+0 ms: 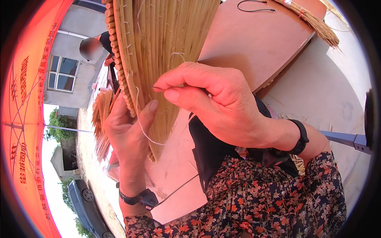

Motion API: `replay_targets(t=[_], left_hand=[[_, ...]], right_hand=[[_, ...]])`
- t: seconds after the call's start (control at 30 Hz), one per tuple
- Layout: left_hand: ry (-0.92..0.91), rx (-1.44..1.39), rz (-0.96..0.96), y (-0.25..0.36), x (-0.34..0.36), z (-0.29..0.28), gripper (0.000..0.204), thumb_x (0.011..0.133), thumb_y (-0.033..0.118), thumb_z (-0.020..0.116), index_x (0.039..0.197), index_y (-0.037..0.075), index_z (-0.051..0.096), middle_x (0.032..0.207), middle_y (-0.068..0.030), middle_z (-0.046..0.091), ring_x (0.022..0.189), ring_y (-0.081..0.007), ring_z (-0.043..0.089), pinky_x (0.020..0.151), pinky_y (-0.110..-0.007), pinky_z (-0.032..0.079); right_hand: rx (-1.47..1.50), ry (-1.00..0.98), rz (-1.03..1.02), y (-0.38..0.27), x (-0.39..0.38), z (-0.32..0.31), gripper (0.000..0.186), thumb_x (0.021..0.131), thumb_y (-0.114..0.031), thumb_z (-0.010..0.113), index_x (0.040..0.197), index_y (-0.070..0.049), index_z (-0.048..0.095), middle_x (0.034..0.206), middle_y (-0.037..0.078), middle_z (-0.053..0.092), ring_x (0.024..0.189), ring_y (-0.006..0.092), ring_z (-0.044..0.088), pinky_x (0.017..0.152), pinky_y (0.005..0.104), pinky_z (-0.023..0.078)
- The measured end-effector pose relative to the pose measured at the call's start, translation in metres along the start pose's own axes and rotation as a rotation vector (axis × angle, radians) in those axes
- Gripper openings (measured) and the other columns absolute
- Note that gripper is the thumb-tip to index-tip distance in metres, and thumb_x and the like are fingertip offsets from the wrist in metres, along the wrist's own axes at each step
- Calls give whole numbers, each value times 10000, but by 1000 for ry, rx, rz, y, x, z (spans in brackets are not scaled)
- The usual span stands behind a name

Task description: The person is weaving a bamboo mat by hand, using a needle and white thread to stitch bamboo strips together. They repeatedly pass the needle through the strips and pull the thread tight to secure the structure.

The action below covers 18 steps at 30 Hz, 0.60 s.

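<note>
A mat of pale straw stalks (pixel 166 31), stitched with white thread and with a row of rounded stalk ends along its left edge, stands at the upper middle. My left hand (pixel 129 131) grips its lower left edge, thumb over the front and fingers hidden behind. My right hand (pixel 214 99) is closed in front of the mat, thumb and forefinger pinching a thin dark needle (pixel 158 88). A loop of white thread (pixel 152 140) hangs below the needle over the mat and my left thumb.
A pink board table (pixel 254 35) holds a straw bundle (pixel 317 25) and a dark cord (pixel 256 11). A blue-grey metal bar (pixel 343 139) is at right. More straw (pixel 101 117), a co-worker (pixel 104 45), a red canopy (pixel 24 79) and a parked car (pixel 81 202) are at left.
</note>
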State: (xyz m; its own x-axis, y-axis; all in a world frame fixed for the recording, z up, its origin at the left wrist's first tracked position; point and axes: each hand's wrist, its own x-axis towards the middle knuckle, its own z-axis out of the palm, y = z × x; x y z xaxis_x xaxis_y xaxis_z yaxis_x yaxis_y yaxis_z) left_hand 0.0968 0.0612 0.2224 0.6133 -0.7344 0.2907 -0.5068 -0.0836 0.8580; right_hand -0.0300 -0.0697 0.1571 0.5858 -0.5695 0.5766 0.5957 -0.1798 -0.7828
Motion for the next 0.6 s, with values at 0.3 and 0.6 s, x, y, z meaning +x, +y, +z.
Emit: replay_targets(t=[0.3,0.6], left_hand=[[-5,-8,-12,-7,-5,-8,393,880,-24,747,1254,-52,632,1119,-39,683,977,-81,613,871,-230,494],[-22,-25,-21,-11,-3,-11,468,868,-34,753,1311,-48,602,1158,-53,681,1002,-89,626,888,-241,505]], right_hand=[[68,108,-55,17,4,21,148,911,-59,629,1020,6,706,815,193,682,714,286,679,661,349,522],[55,27,-35,16,4,18,177,908,-36,623,1058,-3,711,847,210,691,750,317,697,667,355,531]])
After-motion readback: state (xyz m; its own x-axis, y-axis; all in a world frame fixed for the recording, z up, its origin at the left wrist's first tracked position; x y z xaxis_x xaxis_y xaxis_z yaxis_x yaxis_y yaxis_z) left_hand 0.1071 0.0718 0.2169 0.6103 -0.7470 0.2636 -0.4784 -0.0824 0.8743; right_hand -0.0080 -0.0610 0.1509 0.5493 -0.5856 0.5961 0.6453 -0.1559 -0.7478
